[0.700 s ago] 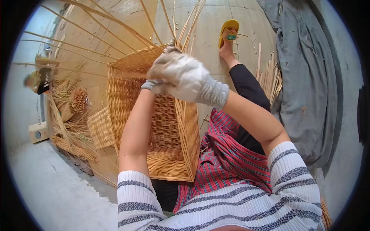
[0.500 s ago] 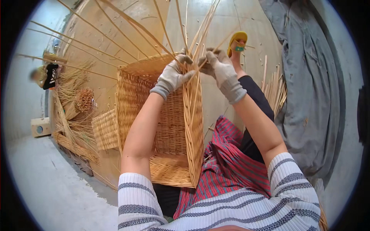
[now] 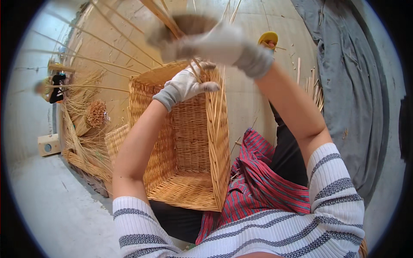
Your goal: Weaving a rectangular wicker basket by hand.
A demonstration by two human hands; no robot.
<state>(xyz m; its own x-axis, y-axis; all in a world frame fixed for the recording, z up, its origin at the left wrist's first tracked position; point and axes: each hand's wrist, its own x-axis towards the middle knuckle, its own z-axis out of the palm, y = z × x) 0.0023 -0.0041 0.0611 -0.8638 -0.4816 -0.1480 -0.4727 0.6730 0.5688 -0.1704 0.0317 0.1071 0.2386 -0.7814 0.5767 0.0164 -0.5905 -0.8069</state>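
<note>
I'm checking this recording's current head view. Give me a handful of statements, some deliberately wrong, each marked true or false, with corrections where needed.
1. The left hand is at the far edge of the woven basket. True.
2. Both hands are bare. False: pale gloves cover them.
3. The right hand is blurred. True.
4. The footwear in view is black. False: a yellow sandal shows.
5. A large grey cloth lies to the right of the basket. True.
6. The basket's inside is filled with cloth. False: the reddish striped cloth lies beside it, on its right.
</note>
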